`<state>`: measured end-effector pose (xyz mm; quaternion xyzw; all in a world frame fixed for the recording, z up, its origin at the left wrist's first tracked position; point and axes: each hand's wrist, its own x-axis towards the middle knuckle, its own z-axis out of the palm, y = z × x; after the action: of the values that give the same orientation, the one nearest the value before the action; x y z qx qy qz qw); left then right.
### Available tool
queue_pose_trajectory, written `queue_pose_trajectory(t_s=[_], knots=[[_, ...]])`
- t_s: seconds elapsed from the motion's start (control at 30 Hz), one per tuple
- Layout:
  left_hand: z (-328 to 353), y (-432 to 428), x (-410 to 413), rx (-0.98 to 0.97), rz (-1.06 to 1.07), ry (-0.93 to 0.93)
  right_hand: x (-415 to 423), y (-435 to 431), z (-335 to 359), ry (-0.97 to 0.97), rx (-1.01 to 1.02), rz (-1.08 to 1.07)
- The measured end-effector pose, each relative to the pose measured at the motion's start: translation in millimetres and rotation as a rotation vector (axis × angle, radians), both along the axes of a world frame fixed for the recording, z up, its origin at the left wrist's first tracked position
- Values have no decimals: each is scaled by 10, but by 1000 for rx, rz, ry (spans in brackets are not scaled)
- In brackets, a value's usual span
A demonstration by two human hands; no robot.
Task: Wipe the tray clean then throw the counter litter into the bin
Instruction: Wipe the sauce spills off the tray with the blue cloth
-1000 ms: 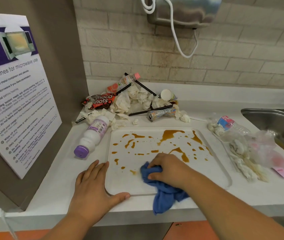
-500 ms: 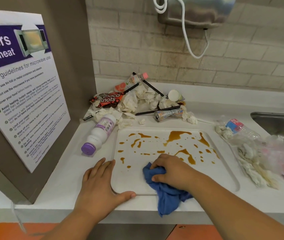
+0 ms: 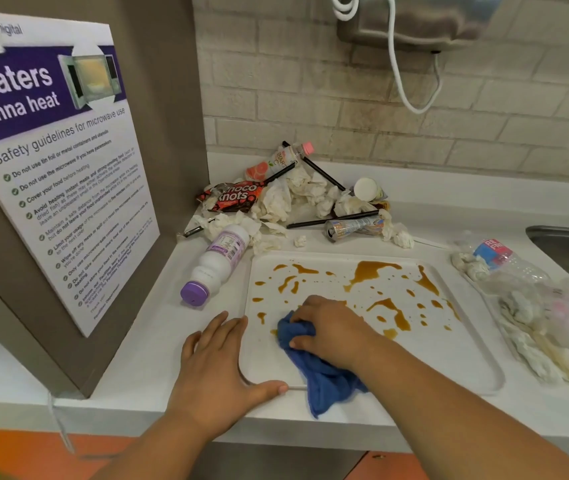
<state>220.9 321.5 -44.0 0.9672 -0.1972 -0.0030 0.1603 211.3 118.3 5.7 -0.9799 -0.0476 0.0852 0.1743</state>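
Here, tray [image 3: 449,358] holding brown spills [image 3: 371,271], right grip [image 3: 335,329] clutching blue cloth [image 3: 324,379], left grip [image 3: 220,362] flat

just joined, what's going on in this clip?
A person is wiping a white tray on the counter. The right hand grips a blue cloth on the tray's near left part. The left hand lies flat at the tray's near left corner, thumb along the front edge. Brown stains cover most of the tray, so little looks wiped yet. The litter pile behind the tray, the white bottle and the plastic bottle lie untouched.
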Motion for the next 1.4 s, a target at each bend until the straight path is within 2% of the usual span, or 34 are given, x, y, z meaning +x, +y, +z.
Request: queue_pose_trajectory(t_s=[0.07, 0.17, 0.23, 0.33, 0.43, 0.57, 0.67, 0.8, 0.93, 1.03, 1.2, 1.3, 1.4], knots=[[-10, 3, 2, -3, -14, -6, 10, 133, -67, -17, 16, 65], [-20, 16, -1, -12, -21, -9, -40, 112, -17, 59, 42, 146], [-11, 16, -8, -4, -20, -1, -24, 7, 52, 105, 25, 104], [2, 11, -4, -10, -20, 10, 66, 49, 83, 71, -29, 35], [-9, 11, -2, -16, -32, -8, 59, 291, -29, 14, -40, 133], [-6, 10, -7, -10, -23, -13, -25, 211, 25, 105, 20, 197], [-9, 12, -9, -8, -19, -10, 6, 148, 78, 82, -24, 143], [-7, 2, 0, -19, -25, -10, 45, 451, 6, 49, -208, 232], [38, 1, -17, 20, -13, 29, -86, 337, 16, 54, -173, 302], [40, 10, -9, 31, -1, 38, -216, 35, 86, 111, -100, 261], [21, -2, 6, 41, 19, 73, -353, -353, 119, 109, -89, 22], [9, -4, 11, 51, 8, 42, -392, -102, -8, 17, -60, 93], [8, -4, 4, 37, 14, 29, -458, -86, -24, 11, -20, 83]])
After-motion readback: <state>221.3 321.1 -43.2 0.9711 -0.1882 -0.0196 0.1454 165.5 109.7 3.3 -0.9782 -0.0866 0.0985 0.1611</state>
